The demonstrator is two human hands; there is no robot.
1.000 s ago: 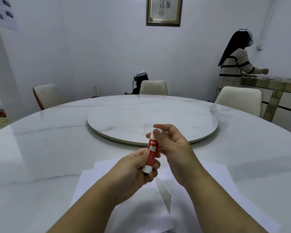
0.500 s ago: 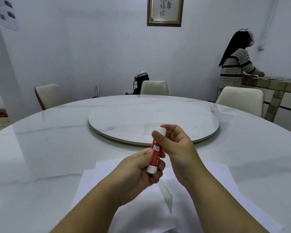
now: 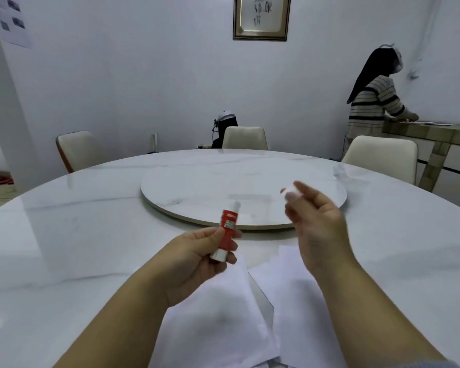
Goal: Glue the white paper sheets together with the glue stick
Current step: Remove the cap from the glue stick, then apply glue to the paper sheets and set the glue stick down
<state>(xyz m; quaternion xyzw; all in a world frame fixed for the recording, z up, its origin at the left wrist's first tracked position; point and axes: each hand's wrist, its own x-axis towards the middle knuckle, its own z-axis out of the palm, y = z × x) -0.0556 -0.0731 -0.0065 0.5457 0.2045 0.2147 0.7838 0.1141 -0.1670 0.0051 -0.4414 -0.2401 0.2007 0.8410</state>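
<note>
Your left hand [image 3: 197,258] grips the red-and-white glue stick [image 3: 226,229] upright, uncapped, above the white paper sheets [image 3: 223,314] on the round white marble table [image 3: 91,235]. Your right hand [image 3: 316,224] pinches its small white cap [image 3: 290,193] at the fingertips, well apart from the stick

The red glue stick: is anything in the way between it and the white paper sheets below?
Nothing visible. The left hand holds the red glue stick uncapped; its white cap is in the right hand, off to the side. The white paper sheets lie bare underneath.

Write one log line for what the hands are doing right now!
left hand: holds glue stick, uncapped | right hand: pinches cap | paper sheets: on table, unglued
</note>
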